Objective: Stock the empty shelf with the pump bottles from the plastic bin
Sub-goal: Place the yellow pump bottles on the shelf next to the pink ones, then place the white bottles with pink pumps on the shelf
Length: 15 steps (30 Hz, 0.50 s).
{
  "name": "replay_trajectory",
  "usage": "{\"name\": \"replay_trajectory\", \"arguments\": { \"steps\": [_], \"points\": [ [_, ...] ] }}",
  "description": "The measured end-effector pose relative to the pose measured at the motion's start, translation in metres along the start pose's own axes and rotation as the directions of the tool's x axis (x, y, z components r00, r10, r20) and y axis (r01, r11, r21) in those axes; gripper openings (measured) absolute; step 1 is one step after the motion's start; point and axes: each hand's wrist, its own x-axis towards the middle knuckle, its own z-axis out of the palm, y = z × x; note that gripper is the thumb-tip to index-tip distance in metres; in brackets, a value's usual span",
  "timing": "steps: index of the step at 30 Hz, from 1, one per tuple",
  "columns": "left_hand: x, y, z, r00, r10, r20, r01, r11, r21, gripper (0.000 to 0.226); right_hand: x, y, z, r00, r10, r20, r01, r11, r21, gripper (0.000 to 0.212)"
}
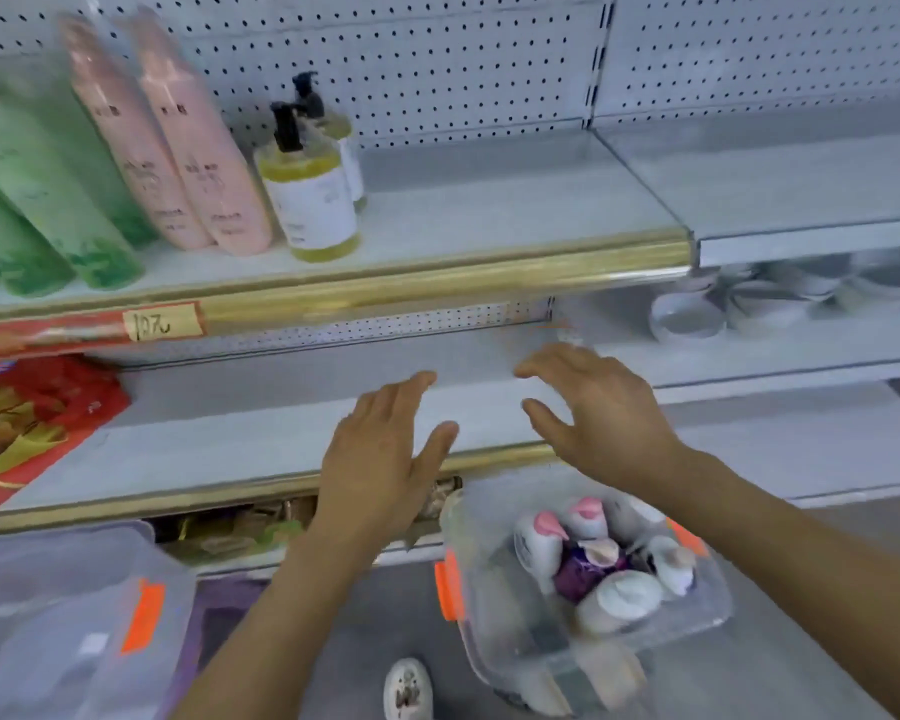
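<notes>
A clear plastic bin (494, 631) with orange latches stands on the floor at the lower right. It holds several pump bottles (609, 569), white and purple with pink tops. Above it runs a bare grey shelf (261, 423) with a gold front rail. My left hand (380, 459) hovers over the shelf's front edge with its fingers straight and nothing in it. My right hand (598, 407) hangs just to the right of it, fingers spread and loosely bent, also holding nothing. The two hands are apart, above the bin.
The upper shelf (489, 220) carries green and pink tall bottles (178, 148) and two yellow pump bottles (310, 200) at the left. A red packet (27, 423) lies at the left of the bare shelf. A second clear bin (63, 615) sits lower left. White bowls (749, 298) stand far right.
</notes>
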Motion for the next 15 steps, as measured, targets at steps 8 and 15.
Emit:
{"name": "replay_trajectory", "arguments": {
  "steps": [8,15],
  "points": [
    [-0.057,0.033,0.106,0.941,-0.087,0.326,0.148,0.975,-0.167,0.051,-0.118,0.059,0.043,0.861,0.355,0.364,-0.405,0.912,0.069,0.025],
    [-0.060,0.020,0.174,0.832,-0.154,0.533,0.327,0.912,-0.247,0.047,-0.162,0.097,0.094,0.689,0.506,0.519,-0.617,0.785,0.053,0.021]
  ]
}}
